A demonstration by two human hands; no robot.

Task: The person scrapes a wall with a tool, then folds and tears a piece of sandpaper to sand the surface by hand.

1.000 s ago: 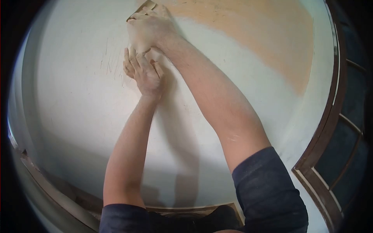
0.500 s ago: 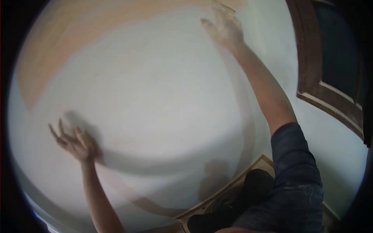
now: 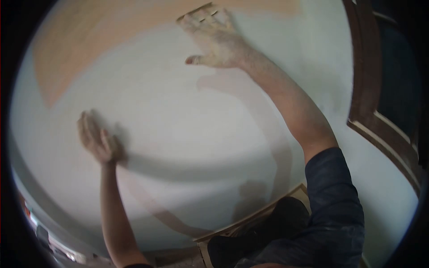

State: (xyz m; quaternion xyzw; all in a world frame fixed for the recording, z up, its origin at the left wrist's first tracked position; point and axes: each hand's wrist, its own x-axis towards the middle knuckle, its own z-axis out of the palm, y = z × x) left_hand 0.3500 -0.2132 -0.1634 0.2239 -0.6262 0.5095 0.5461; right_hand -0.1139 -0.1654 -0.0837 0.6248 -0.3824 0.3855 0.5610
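Note:
High on the wall point(image 3: 170, 102), my right hand point(image 3: 219, 47) lies flat over a thin brown sheet that looks like sandpaper point(image 3: 195, 12). The sheet's dark edge shows beyond the fingertips, with bits of it between the spread fingers; the thumb sticks out to the left. Pale dust coats this hand. Lower on the left, my left hand point(image 3: 99, 139) is raised in front of the wall with its fingers extended and nothing in it. Its shadow falls just to the right. An orange-tan band point(image 3: 80, 49) crosses the white wall at the top left, near the sheet.
A dark brown wooden frame point(image 3: 364, 89) with a dark panel stands on the right. Below, wooden trim point(image 3: 292, 193) runs along the foot of the wall, by my dark-clothed leg point(image 3: 254, 236). Blurred objects point(image 3: 49, 243) show at the lower left.
My right hand has swept left along the wall with the sandpaper, its fingers now spread wider. My left hand has shifted up and slightly right, its fingers closer together. The view has tilted slightly.

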